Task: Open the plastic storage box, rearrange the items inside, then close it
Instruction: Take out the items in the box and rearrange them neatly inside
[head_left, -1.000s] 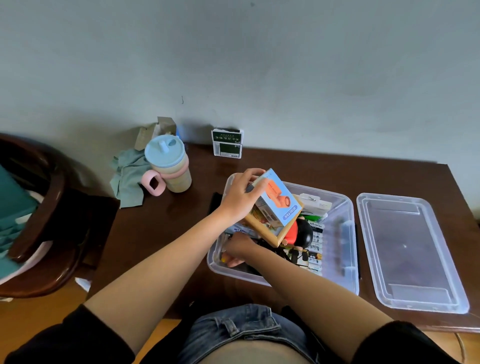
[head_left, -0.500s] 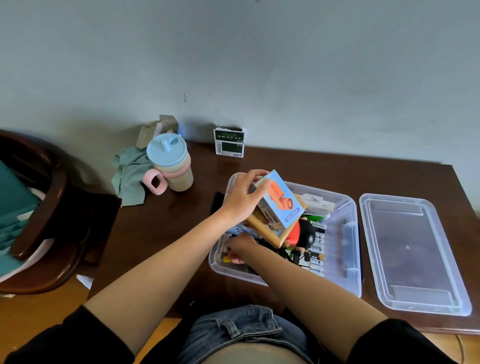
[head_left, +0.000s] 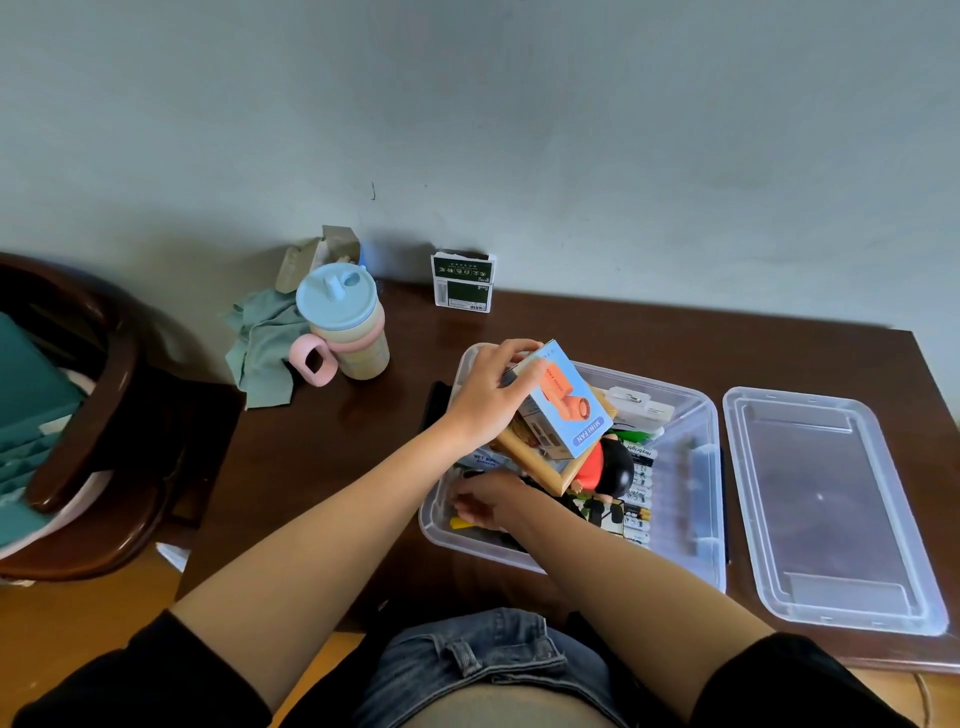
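On the dark wooden desk (head_left: 675, 353), the clear plastic storage box (head_left: 696, 509) stands open, its lid (head_left: 831, 509) lying flat just beside it to the right. The left hand (head_left: 488, 395), arm extended forward, grips a blue mini fan carton (head_left: 566, 410) with a wooden picture frame (head_left: 540, 467) beneath it, tilted above the contents. The right hand (head_left: 485, 501) reaches across low into the box's near-left corner; its grip cannot be determined.
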